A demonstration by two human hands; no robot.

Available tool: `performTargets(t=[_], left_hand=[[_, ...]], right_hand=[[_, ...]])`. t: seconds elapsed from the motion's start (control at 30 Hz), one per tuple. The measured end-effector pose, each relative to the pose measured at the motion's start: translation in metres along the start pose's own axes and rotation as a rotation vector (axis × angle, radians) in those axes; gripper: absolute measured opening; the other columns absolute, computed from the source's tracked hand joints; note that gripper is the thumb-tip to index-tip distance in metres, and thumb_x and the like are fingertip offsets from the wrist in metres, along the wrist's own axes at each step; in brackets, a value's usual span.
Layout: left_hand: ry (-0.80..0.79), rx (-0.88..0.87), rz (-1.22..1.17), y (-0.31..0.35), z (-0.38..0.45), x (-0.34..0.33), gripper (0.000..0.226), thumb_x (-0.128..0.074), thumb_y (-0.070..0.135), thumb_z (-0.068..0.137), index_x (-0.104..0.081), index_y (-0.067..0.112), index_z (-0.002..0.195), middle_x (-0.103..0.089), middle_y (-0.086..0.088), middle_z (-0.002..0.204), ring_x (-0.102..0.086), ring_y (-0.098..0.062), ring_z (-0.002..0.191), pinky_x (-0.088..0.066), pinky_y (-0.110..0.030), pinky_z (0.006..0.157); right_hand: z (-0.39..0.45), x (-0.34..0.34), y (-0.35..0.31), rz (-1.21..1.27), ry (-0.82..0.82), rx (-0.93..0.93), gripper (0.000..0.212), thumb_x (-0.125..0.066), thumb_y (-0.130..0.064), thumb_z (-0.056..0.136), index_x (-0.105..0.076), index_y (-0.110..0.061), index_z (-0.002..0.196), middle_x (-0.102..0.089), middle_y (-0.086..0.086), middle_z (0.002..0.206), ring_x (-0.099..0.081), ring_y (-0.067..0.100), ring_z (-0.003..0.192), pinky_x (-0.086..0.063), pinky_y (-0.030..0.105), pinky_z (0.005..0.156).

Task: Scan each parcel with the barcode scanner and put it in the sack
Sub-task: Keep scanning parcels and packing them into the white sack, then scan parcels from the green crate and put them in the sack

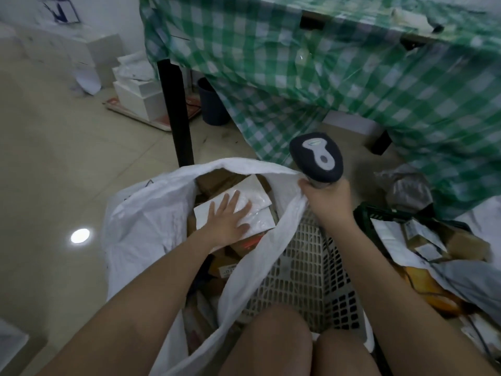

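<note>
Fingers [234, 203] spread flat, pressing parcel [254, 213] down into sack [151, 202]; right hand [329, 198] gripping scanner [315, 157], pinching rim open.

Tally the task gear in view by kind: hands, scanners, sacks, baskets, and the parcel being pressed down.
Hands: 2, left hand flat on the parcel, right hand gripping the scanner and the sack rim
Barcode scanner: 1
White sack: 1
White mesh basket: 1
White parcel under the left hand: 1
Total: 6

Head camera looks steeply down, close over the sack [141, 213], edges somewhat blurred.
</note>
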State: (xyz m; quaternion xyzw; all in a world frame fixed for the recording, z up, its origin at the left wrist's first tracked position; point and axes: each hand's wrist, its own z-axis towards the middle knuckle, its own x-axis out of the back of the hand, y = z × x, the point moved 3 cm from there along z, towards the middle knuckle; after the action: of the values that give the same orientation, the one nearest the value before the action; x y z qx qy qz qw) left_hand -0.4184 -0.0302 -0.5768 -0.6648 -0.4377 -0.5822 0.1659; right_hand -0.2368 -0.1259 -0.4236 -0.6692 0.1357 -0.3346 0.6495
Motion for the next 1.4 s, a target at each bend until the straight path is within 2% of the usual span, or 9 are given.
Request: performTargets(t=[0.17,0.27,0.43,0.57,0.73,0.87,0.93,1.27,1.4], left_hand=[[0.272,0.011,-0.057,-0.006,-0.046,0.002,0.06,-0.044,0.029,0.099,-0.017,0.033,0.152,-0.01,-0.006,0.155,-0.015,-0.029,0.138,-0.014,-0.04,0.114],[0.3,-0.039,-0.239,-0.017,-0.071,-0.007,0.06,-0.048,0.019,0.098,-0.023,0.026,0.152,-0.027,-0.006,0.151,-0.031,-0.025,0.135,-0.026,-0.033,0.113],[0.485,0.093,-0.467,-0.041,-0.106,-0.012,0.058,-0.049,0.018,0.098,-0.026,0.022,0.151,-0.02,-0.009,0.158,-0.021,-0.027,0.144,-0.015,-0.034,0.117],[0.208,0.257,-0.388,-0.05,-0.102,-0.015,0.109,-0.067,0.051,0.083,0.016,0.032,0.15,0.014,-0.005,0.161,0.009,-0.028,0.148,-0.006,-0.051,0.118],[-0.146,0.146,-0.208,-0.041,-0.103,-0.048,0.087,-0.057,0.047,0.092,0.003,0.033,0.153,-0.019,-0.011,0.157,-0.016,-0.034,0.144,-0.019,-0.051,0.114],[-0.017,0.211,-0.06,-0.036,-0.107,-0.08,0.071,-0.046,0.034,0.099,0.0,0.035,0.153,-0.025,-0.021,0.145,-0.036,-0.036,0.128,-0.04,-0.042,0.102],[-0.106,0.206,-0.171,-0.038,-0.107,-0.102,0.073,-0.05,0.034,0.098,-0.002,0.029,0.154,-0.034,-0.018,0.14,-0.046,-0.033,0.12,-0.043,-0.04,0.099],[-0.282,0.14,-0.657,-0.014,-0.093,-0.125,0.083,-0.049,0.02,0.1,0.018,0.018,0.15,-0.033,-0.015,0.152,-0.046,-0.029,0.13,-0.036,-0.027,0.102],[-0.285,0.214,-0.465,-0.019,-0.097,-0.132,0.06,-0.048,0.028,0.099,-0.022,0.015,0.152,-0.035,-0.019,0.146,-0.041,-0.032,0.13,-0.034,-0.035,0.106]], right_hand=[[-0.012,-0.014,0.015,0.038,0.07,-0.06,0.043,-0.072,-0.01,0.083,-0.058,-0.007,0.123,-0.063,0.002,0.111,-0.058,0.015,0.107,-0.043,0.022,0.084],[-0.023,-0.027,0.019,0.033,0.035,-0.068,0.046,-0.076,-0.012,0.08,-0.058,-0.006,0.121,-0.062,-0.001,0.11,-0.057,0.013,0.106,-0.043,0.024,0.087],[-0.036,-0.045,0.021,-0.054,-0.047,-0.034,0.055,-0.081,-0.014,0.074,-0.058,-0.008,0.124,-0.065,0.004,0.116,-0.059,0.016,0.107,-0.048,0.032,0.092],[-0.042,-0.049,0.017,-0.095,-0.051,-0.006,0.047,-0.076,-0.007,0.078,-0.058,-0.01,0.121,-0.061,0.0,0.107,-0.056,0.013,0.102,-0.044,0.027,0.086],[-0.045,-0.044,0.016,-0.095,-0.027,-0.024,0.041,-0.073,-0.005,0.08,-0.058,-0.008,0.118,-0.06,0.0,0.104,-0.056,0.013,0.1,-0.044,0.026,0.085],[-0.048,-0.04,0.017,-0.076,-0.022,-0.024,0.036,-0.071,-0.001,0.08,-0.057,-0.011,0.113,-0.059,0.0,0.102,-0.056,0.014,0.1,-0.043,0.025,0.084],[-0.05,-0.037,0.02,-0.072,-0.031,-0.019,0.034,-0.072,-0.002,0.08,-0.056,-0.014,0.108,-0.06,0.0,0.102,-0.056,0.014,0.1,-0.043,0.024,0.084],[-0.056,-0.03,0.052,-0.162,-0.133,-0.103,0.063,-0.085,-0.02,0.069,-0.057,-0.012,0.124,-0.064,-0.002,0.112,-0.06,0.016,0.105,-0.049,0.032,0.088],[-0.057,-0.029,0.056,-0.182,-0.163,-0.13,0.064,-0.088,-0.024,0.064,-0.059,-0.015,0.12,-0.067,-0.001,0.113,-0.064,0.017,0.104,-0.053,0.043,0.092]])
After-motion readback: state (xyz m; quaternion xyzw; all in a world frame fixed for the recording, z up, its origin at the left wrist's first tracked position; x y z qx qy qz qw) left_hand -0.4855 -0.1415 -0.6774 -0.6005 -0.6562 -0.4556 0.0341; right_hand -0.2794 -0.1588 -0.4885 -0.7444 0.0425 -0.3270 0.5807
